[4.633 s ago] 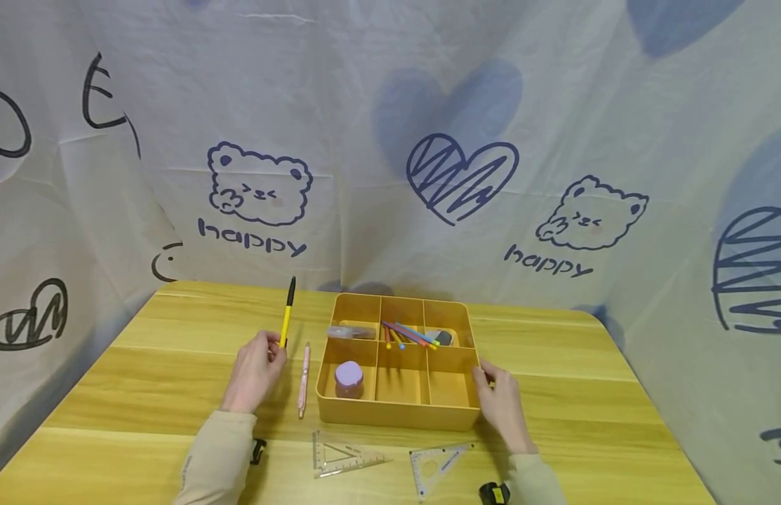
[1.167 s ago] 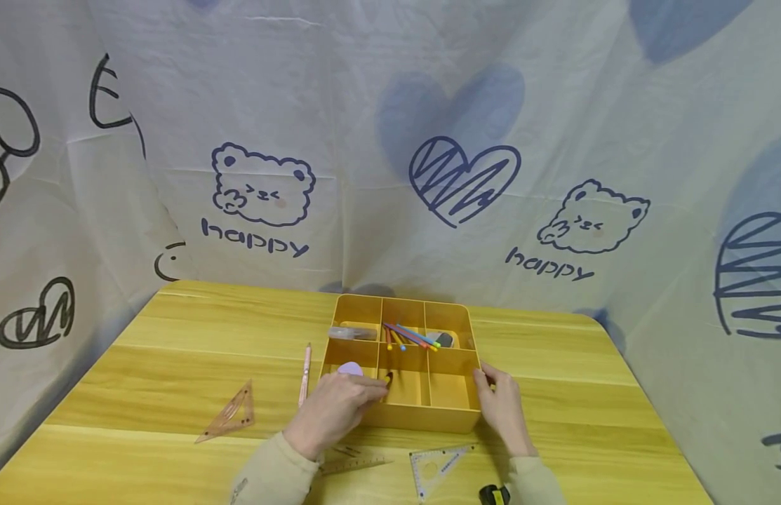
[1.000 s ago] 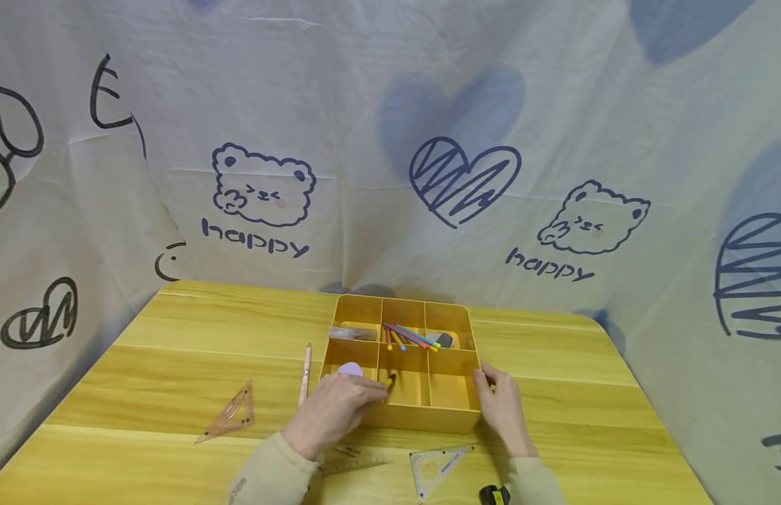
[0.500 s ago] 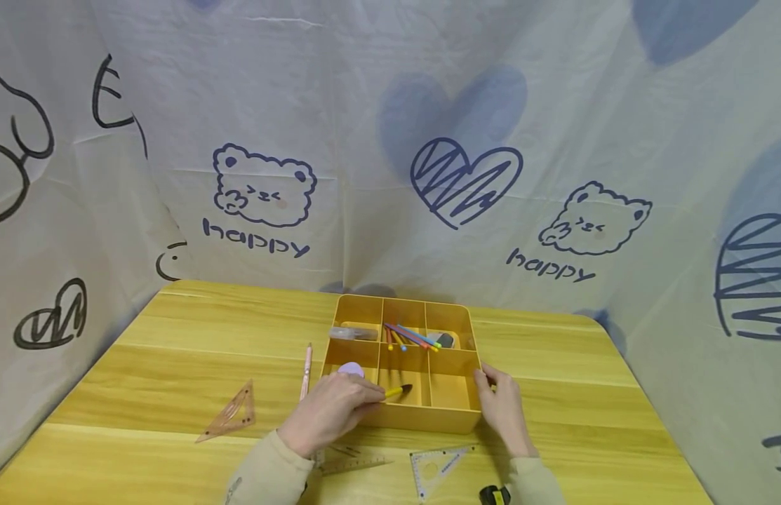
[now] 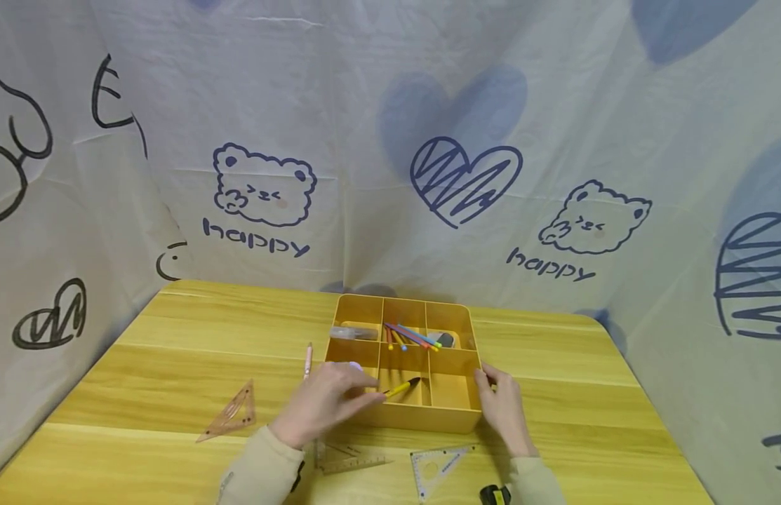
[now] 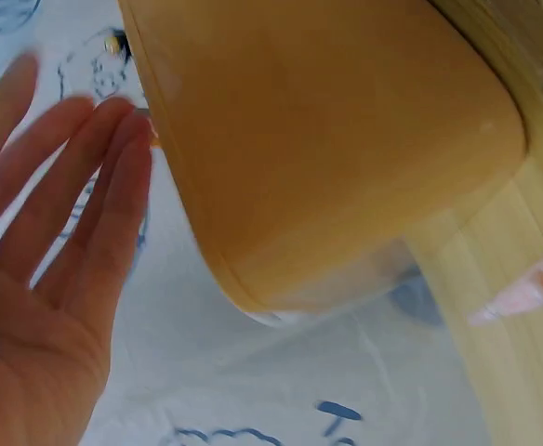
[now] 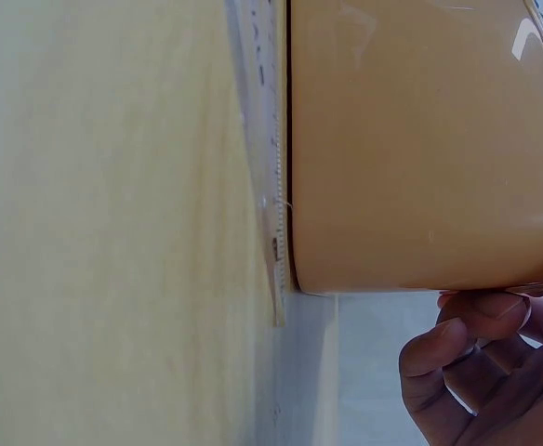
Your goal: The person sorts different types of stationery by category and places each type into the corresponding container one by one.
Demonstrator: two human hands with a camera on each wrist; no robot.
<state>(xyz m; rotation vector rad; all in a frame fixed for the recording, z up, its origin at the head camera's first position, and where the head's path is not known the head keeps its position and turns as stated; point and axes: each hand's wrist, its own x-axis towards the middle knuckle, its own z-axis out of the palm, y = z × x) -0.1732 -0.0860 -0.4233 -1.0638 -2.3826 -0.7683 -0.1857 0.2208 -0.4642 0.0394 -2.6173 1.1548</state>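
In the head view a yellow pen (image 5: 403,387) with a black end lies slanted in the front middle compartment of the orange divided box (image 5: 415,419). The left hand (image 5: 327,401) is over the box's front left part, fingers extended, its thumb by the pen's near end. The left wrist view shows that hand (image 6: 58,232) with fingers spread and straight beside the box wall (image 6: 327,149). At the box's right side the right hand (image 5: 505,407) grips the wall; in the right wrist view its fingers (image 7: 495,316) bend against the box. A purple-lidded jar (image 5: 356,365) is mostly hidden behind the left hand.
Thin coloured sticks (image 5: 412,335), a clear item (image 5: 354,332) and a dark grey object (image 5: 443,340) are in the rear compartments. Around the box lie a pink pen (image 5: 308,361), a pink set square (image 5: 232,414) and two clear set squares (image 5: 352,459), (image 5: 436,466).
The yellow pen went from upright in the left hand outside the box to lying in the front middle compartment. The left hand's fingers have opened, and it has drawn slightly left. The right hand stays put.
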